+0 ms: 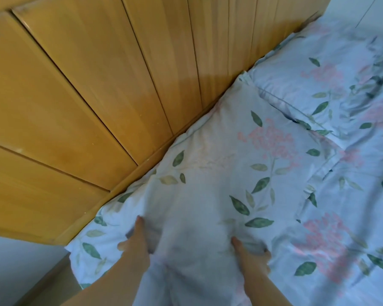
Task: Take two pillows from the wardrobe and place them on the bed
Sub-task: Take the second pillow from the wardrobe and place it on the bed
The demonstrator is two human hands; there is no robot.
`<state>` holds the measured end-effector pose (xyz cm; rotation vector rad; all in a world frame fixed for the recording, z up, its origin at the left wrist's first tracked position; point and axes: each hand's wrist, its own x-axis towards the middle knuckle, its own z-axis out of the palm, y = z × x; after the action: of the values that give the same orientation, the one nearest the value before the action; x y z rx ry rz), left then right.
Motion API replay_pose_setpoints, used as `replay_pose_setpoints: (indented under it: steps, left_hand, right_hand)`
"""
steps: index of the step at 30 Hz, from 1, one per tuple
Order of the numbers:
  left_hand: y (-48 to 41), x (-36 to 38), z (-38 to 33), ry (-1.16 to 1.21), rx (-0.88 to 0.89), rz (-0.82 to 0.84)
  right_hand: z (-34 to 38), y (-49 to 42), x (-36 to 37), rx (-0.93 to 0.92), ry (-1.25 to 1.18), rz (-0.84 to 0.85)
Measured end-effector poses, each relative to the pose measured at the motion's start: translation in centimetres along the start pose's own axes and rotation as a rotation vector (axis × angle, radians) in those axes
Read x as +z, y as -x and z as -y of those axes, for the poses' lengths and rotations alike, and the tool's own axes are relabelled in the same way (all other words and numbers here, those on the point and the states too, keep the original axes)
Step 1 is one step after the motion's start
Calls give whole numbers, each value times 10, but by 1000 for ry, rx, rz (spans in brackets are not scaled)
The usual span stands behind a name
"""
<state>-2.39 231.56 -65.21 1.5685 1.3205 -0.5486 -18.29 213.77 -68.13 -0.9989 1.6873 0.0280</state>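
A pale blue pillow (208,173) printed with green leaves and pink flowers lies against the wooden headboard (97,85). My left hand (136,241) grips its near left edge, fingers tucked under the fabric. My right hand (250,257) grips the near right edge, thumb on top. A second pillow (307,69) in the same print lies further along the headboard to the right. Both rest on the bed (352,217), which has a matching sheet.
The slatted wooden headboard runs diagonally from lower left to upper right. A pale wall (16,266) shows at the lower left, beside the bed's corner. The rumpled floral sheet covers the right side.
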Motion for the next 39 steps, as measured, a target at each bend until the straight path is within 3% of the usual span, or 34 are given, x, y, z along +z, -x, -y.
replay_pose_setpoints:
  steps: [4,8,9,13,14,17,19,21,23,27,30,32,35,37,39]
  left_hand:
    - [-6,-5,-21,239,-134,166]
    - [-16,-20,-37,233,-64,375]
    - [-21,-27,-40,238,-10,360]
    - [-29,-53,-35,237,293,-25]
    - [-26,-56,-31,251,301,-50]
    - [-29,-53,-21,313,80,162]
    - [-23,-46,-17,171,-32,325]
    - [-27,-39,-3,-14,-41,332]
    - [-34,-35,3,-92,52,315]
    - [-41,-42,-1,1,263,264]
    - [-43,-55,8,-161,361,61]
    - [-45,-59,16,-257,335,-3]
    - [-38,-51,31,-592,318,-79]
    - [-5,-45,39,-578,517,-191]
    - [27,-37,47,-592,871,-127]
  right_hand:
    - [-4,-4,-6,-33,-74,-7]
    - [-11,-4,-9,-7,-171,27]
    - [-12,-3,-10,-12,-178,35]
    - [-10,4,-14,-30,-144,31]
    - [-12,3,-15,-21,-128,19]
    - [-27,2,-19,20,-104,-24]
    - [-38,-1,-21,33,-107,-40]
    - [-48,-6,-21,65,-143,-7]
    - [-57,-13,-21,118,-215,74]
    - [-76,-19,-30,117,-130,221]
    - [-90,-19,-32,99,-150,167]
    - [-98,-16,-33,137,-143,100]
    - [-96,-3,-34,154,-151,111]
    - [-90,10,-32,155,-116,215]
    - [-89,22,-31,164,-125,370]
